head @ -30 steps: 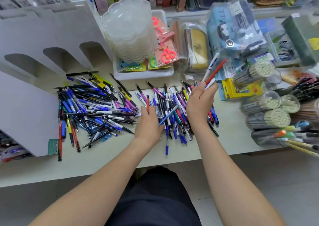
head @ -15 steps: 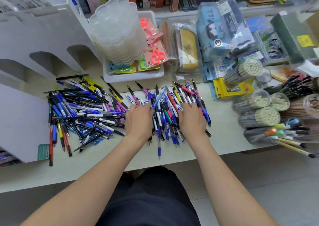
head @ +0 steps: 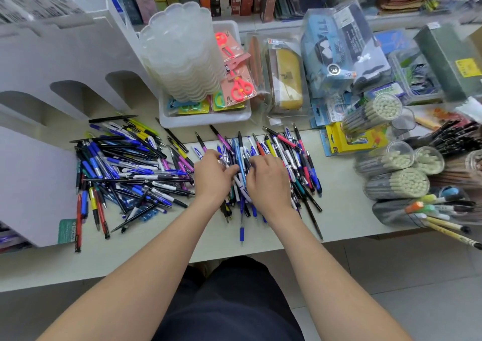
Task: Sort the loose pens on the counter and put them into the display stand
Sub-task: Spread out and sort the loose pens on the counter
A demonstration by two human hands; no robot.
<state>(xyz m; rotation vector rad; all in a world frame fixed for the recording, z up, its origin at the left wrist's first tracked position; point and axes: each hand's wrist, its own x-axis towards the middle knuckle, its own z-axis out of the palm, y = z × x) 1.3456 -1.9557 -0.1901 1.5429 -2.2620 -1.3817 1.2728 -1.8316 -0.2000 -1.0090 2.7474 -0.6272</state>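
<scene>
Left hand, right hand: in front of tray, fingers curled into pens, probably raking like ones together; any pinch cannot be told. Heap: front-left of tray, unsorted. Stand: left of tray, within reach for loading.

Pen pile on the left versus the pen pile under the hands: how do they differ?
The left pile of mostly blue and black pens lies crisscrossed with no hand on it; the mixed-colour pile of pens lies roughly parallel, with the left hand and right hand on it. Both lie loose on the pale counter.
</scene>
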